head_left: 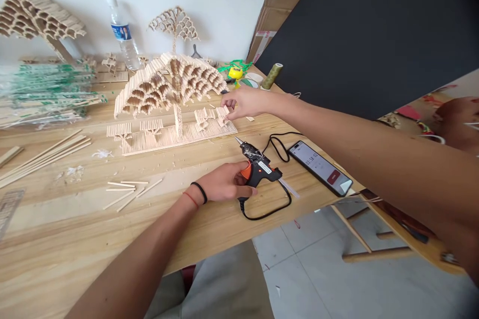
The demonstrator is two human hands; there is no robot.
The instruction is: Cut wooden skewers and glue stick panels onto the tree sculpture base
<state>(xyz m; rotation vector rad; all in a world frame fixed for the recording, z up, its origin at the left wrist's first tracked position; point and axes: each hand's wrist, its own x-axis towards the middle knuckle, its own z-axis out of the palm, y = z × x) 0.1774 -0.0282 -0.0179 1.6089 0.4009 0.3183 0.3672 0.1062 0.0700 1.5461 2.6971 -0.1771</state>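
gripping the glue gun (262,168), the left hand (223,182) has its fingers wrapped round the handle by the orange trigger (246,171); red light's on, so prob. hot. right hand (245,101) is farther out, fingertips at the small stick piece (222,115) on the base's right end; can't tell if they're clamped on it or just resting. hands are apart, w/ the nozzle (238,141) btwn them, aimed roughly at the base (160,145).

stick tree (175,79) stands on that base, left of the right hand & beyond the left.

risks: nozzle's near the right fingers, so tipping the gun up or dropping the right hand = poss. burn. early trigger squeeze → glue on the surface (202,232) short of the base. pushing the piece too hard could skew it or crack a joint. canopy's just left of the right hand; a careless swing that way might knock it. cord (290,203) loops right of the left hand & passes near the phone (321,168); a snag could jerk the nozzle. loose sticks (122,185), left of the left hand, could scatter if that forearm sweeps out.
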